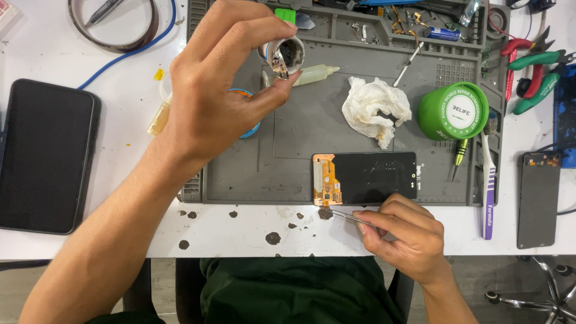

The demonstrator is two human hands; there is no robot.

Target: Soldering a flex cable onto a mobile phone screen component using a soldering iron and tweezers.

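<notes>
Left hand (216, 90) raised over the grey repair mat (288, 162), fingers pinched shut around a small round tin (283, 56), tilted, open mouth facing the camera. Right hand (402, 234) at the surface's front edge, closed on metal tweezers (345, 215); tips touch a dark blob just below the phone screen assembly's (366, 177) orange flex end. Screen lies flat at the mat's front edge. Crumpled tissue (375, 108) and green round case (454, 111) sit behind it.

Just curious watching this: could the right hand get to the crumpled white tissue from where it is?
Probably yes: the right hand lies near the mat's front edge, and only the flat phone screen lies between it and the tissue.
</notes>
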